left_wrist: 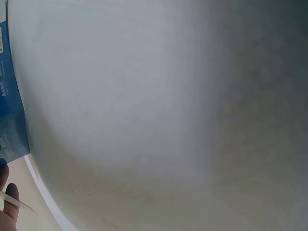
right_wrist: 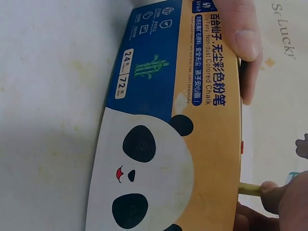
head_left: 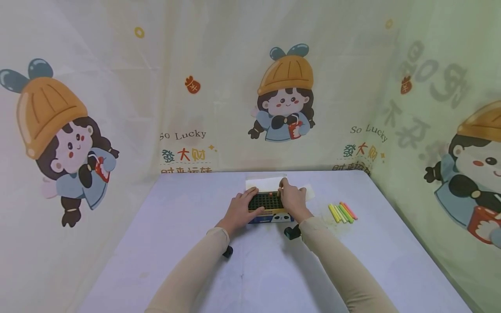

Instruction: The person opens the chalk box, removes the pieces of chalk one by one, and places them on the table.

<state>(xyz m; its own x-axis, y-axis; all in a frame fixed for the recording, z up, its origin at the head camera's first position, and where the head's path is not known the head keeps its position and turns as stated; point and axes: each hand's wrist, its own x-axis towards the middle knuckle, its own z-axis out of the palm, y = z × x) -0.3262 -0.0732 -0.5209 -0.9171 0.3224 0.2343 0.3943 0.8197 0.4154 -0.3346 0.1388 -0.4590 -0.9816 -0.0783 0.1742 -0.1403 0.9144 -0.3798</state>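
A chalk box (head_left: 271, 216) with a panda face on its front stands on the table, its open top showing a dark grid of holes. My left hand (head_left: 239, 211) grips the box's left end, thumb along the front top edge and fingers toward the back. Over the right end of the grid is my right hand (head_left: 294, 201). In the right wrist view, its thumb and fingers pinch a yellow-green chalk stick (right_wrist: 249, 189) at the box's top edge. The stick's lower end is hidden behind the panda front (right_wrist: 144, 163). A small reddish chalk tip (head_left: 270, 194) shows in the grid.
Several yellow, green and pink chalk sticks (head_left: 342, 213) lie to the right of the box. White paper or a flap (head_left: 264, 184) is behind it. Dark wrist-camera parts (head_left: 292, 232) hang below the right wrist. A printed curtain (head_left: 235, 108) rises beyond the table (head_left: 188, 208).
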